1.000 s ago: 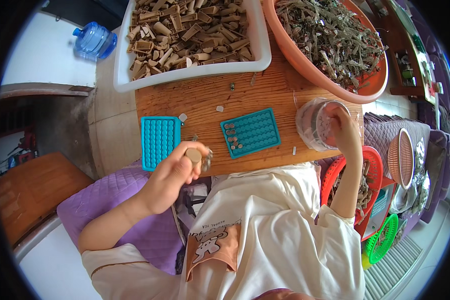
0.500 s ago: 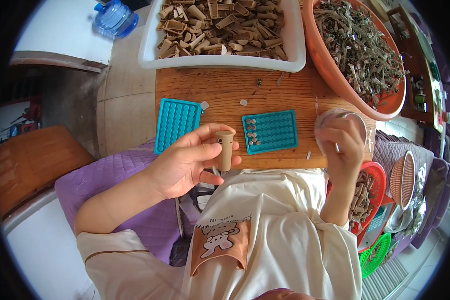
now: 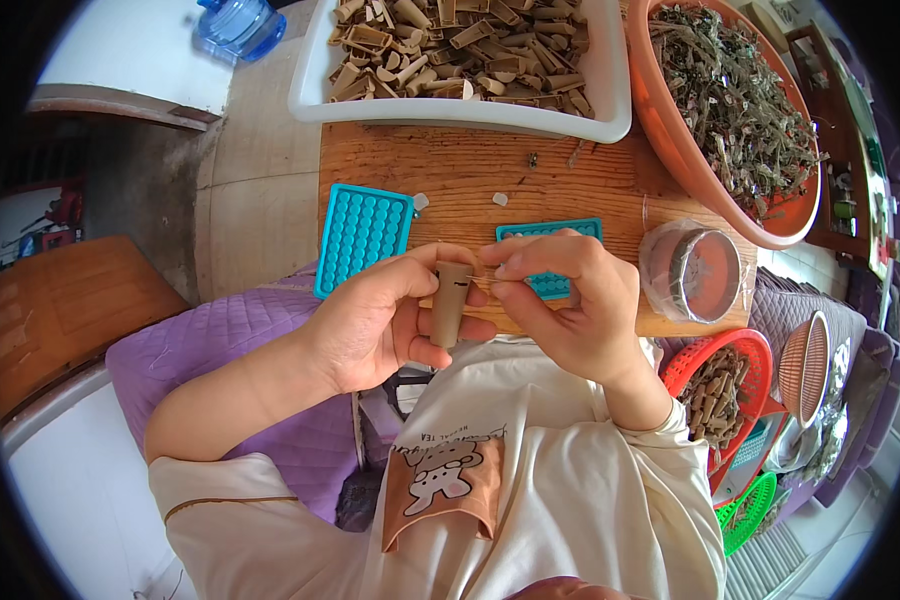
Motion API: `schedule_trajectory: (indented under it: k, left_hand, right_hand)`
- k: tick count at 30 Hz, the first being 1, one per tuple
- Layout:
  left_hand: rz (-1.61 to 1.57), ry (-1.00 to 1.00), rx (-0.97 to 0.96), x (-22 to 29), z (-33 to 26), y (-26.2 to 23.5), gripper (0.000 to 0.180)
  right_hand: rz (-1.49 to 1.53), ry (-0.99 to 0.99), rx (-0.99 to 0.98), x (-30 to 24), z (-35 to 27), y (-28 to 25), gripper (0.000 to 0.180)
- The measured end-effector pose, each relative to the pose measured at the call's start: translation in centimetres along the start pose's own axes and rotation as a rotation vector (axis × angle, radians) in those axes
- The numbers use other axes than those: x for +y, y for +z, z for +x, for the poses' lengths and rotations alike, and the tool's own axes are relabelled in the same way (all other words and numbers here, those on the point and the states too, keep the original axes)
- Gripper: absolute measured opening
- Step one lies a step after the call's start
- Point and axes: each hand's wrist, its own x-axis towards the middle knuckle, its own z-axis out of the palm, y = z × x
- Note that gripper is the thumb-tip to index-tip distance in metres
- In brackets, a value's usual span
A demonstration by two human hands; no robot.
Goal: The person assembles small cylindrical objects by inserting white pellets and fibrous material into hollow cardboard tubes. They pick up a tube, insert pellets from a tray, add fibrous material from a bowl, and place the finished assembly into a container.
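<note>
Left hand (image 3: 375, 325) grip clamped on tan tube (image 3: 450, 303); right hand (image 3: 570, 300) grip pinched on thin sliver (image 3: 482, 279) at its top

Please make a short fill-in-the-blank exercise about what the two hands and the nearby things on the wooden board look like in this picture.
1. The left hand holds a small tan ____.
2. The right hand pinches a thin sliver at the tube's ____ end.
3. The two perforated trays on the wooden board are ____ in colour.
4. The white tub is full of tan ____.

Missing words: tube; top; teal; tubes
</note>
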Motion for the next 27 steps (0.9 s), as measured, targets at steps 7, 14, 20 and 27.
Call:
schedule_trajectory:
  k: [7, 14, 20, 27]
  left_hand:
    - [-0.043, -0.029, -0.027, 0.1, -0.1, 0.0, 0.031]
    - [0.036, -0.015, 0.120, 0.0, -0.1, 1.5, 0.035]
    - [0.143, -0.011, 0.139, -0.5, 0.2, 0.6, 0.033]
    - [0.138, 0.001, 0.180, -0.6, 0.4, 0.1, 0.026]
  right_hand:
    - [-0.061, -0.022, -0.056, -0.6, 0.0, -0.1, 0.023]
    - [-0.138, -0.087, -0.055, -0.4, 0.0, 0.4, 0.022]
    - [-0.183, -0.002, -0.134, 0.3, 0.0, 0.7, 0.021]
    - [-0.142, 0.083, -0.158, 0.4, 0.1, 1.1, 0.014]
